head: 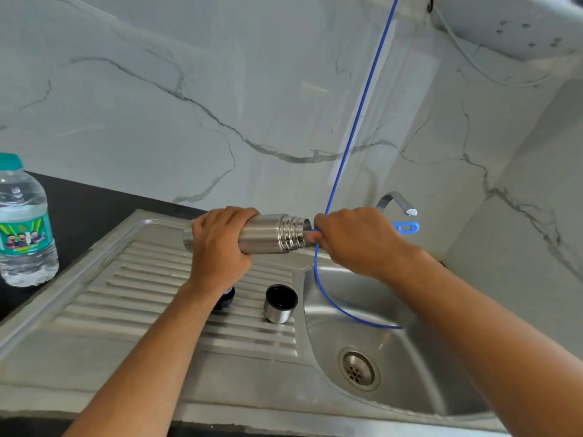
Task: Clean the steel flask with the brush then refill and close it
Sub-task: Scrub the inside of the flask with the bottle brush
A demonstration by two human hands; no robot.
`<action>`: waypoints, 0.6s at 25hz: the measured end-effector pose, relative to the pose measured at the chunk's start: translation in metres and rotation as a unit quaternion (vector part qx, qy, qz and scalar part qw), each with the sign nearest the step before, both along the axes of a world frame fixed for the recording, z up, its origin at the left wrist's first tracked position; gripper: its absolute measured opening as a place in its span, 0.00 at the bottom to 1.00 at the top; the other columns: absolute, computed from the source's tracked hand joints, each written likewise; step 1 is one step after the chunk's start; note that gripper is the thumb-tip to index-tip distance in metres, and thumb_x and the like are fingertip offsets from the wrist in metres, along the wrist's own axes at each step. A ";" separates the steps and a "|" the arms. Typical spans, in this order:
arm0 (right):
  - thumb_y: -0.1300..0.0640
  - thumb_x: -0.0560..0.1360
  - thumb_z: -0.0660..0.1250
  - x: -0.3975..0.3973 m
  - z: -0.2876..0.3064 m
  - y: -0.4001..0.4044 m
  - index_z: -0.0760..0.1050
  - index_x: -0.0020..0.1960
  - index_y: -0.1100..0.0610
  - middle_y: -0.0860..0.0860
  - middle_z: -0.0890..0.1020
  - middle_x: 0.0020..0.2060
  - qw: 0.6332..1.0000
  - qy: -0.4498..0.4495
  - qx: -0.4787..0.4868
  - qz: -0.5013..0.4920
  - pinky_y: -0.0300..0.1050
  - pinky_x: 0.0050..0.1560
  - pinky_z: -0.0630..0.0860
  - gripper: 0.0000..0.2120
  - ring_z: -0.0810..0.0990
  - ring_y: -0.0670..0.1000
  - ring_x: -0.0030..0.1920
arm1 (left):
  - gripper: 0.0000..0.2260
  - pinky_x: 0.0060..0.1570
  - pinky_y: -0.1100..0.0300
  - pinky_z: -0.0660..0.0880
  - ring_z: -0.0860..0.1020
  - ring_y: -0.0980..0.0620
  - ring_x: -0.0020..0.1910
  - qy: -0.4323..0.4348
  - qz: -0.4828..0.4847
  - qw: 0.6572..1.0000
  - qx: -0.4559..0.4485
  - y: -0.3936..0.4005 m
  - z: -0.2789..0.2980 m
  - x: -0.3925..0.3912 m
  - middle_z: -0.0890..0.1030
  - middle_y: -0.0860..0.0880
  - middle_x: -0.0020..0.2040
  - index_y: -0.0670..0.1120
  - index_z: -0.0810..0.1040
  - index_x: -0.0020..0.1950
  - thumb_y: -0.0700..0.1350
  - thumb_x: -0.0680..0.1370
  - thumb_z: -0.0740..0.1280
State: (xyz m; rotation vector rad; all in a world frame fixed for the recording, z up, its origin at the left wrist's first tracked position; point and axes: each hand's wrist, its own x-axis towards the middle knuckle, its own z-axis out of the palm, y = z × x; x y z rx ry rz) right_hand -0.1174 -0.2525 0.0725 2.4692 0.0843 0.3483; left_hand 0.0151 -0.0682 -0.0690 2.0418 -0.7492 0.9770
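Note:
The steel flask lies sideways in the air above the drainboard, its threaded mouth pointing right. My left hand grips its body. My right hand is curled at the mouth and holds the brush, whose blue handle end sticks out past the hand; the brush head is hidden inside the flask. The steel cup lid stands mouth-up on the drainboard. A dark stopper sits beside it, partly behind my left forearm.
A plastic water bottle with a teal cap stands on the dark counter at the left. The sink basin with its drain is at the lower right. A tap spout curves above it. A thin blue tube hangs down into the basin.

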 end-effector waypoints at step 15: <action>0.39 0.84 0.47 0.000 0.016 -0.074 0.75 0.51 0.48 0.45 0.82 0.43 0.996 -0.035 0.083 0.013 0.45 0.44 0.63 0.21 0.81 0.53 0.45 | 0.34 0.60 0.45 0.67 0.76 0.46 0.56 0.069 0.103 0.992 0.034 0.016 -0.008 0.016 0.81 0.51 0.56 0.51 0.78 0.65 0.34 0.61 0.78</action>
